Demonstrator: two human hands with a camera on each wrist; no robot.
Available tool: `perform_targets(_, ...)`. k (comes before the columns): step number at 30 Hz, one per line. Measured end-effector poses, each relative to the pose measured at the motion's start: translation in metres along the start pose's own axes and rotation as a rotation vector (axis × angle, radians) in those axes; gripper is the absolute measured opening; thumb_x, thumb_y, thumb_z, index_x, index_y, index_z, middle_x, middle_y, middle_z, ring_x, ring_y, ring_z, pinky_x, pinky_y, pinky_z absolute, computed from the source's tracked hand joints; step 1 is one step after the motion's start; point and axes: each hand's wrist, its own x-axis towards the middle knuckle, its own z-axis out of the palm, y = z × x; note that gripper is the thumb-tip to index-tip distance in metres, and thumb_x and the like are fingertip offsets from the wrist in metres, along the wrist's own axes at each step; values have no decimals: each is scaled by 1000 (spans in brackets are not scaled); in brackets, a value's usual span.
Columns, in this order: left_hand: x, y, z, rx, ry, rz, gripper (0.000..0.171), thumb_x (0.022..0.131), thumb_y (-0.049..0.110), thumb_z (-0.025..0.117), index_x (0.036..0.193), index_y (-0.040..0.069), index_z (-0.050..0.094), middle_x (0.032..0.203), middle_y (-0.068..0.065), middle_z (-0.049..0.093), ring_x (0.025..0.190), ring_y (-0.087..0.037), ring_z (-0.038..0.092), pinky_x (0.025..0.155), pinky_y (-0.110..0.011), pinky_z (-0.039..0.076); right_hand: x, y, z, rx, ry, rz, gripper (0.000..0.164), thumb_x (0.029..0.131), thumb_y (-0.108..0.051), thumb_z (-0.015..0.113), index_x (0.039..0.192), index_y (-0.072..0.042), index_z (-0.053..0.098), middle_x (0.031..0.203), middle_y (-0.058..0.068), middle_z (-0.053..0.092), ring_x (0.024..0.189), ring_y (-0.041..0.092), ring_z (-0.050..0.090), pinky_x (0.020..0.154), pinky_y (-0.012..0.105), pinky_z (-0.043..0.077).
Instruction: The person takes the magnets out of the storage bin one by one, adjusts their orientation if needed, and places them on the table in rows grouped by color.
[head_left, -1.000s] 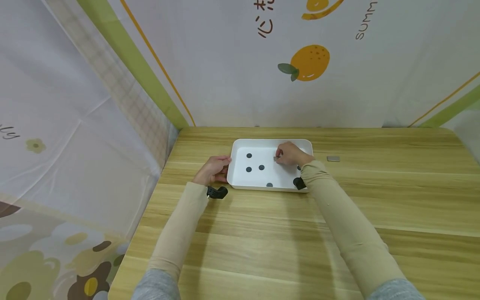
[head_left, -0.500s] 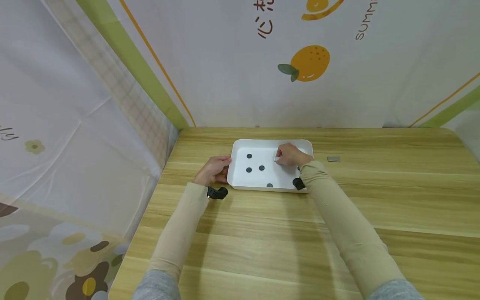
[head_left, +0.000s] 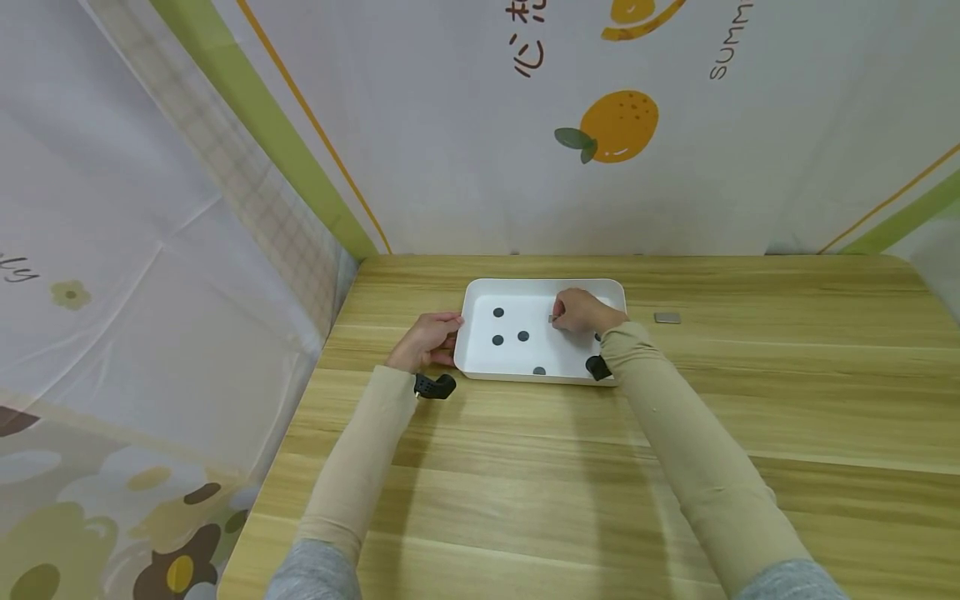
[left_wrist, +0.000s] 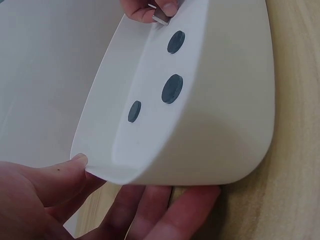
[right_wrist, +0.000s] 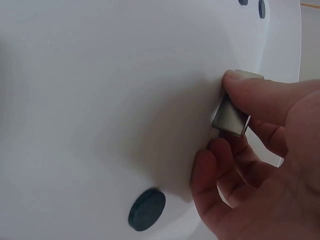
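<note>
Metal block [right_wrist: 231, 117] is pinched by right hand [head_left: 585, 311], inside white tray [head_left: 510, 360]. Tray's left end is gripped by left hand [head_left: 426, 337] (thumb at rim). Dark discs [head_left: 498, 340] are spread inside tray; grey block [head_left: 667, 318] is seen right of tray, on table [head_left: 525, 467].

Tray [head_left: 510, 358], mid-frame in head view: white, smooth, looks plastic, low sheen. Block [right_wrist: 232, 117], right of centre in right wrist view: silvery metal, glossy, mirror-like face. Round discs [right_wrist: 146, 210]: dark grey, matt. Flat piece [head_left: 667, 318], right of tray in head view: grey, metal-looking. Tabletop [head_left: 510, 492]: wood-grain, smooth, soft sheen. Hanging sheet [head_left: 450, 150], upper frame: printed cloth, matt. Sleeves [head_left: 360, 458], lower frame: beige cloth, matt. Black wrist piece [head_left: 435, 386]: plastic-looking.
</note>
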Motion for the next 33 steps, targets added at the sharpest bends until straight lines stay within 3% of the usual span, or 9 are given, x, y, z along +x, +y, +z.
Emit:
perform_targets(21, 1, 0, 1, 1, 16, -23, 37, 102, 24, 49, 138, 15, 53, 109, -9, 64, 83, -17, 64, 62, -34, 58, 3, 5, 3, 12, 0, -16, 12, 92, -8, 60, 100, 2, 60, 98, 14, 58, 91, 25, 50, 80, 33, 44)
perform_targets(33, 1, 0, 0, -3, 2, -16, 37, 102, 24, 49, 138, 13, 53, 104, -8, 64, 81, -16, 64, 61, -34, 58, -3, 3, -3, 21, 15, 3, 17, 93, -9, 57, 105, 2, 59, 102, 15, 58, 91, 26, 51, 78, 33, 46)
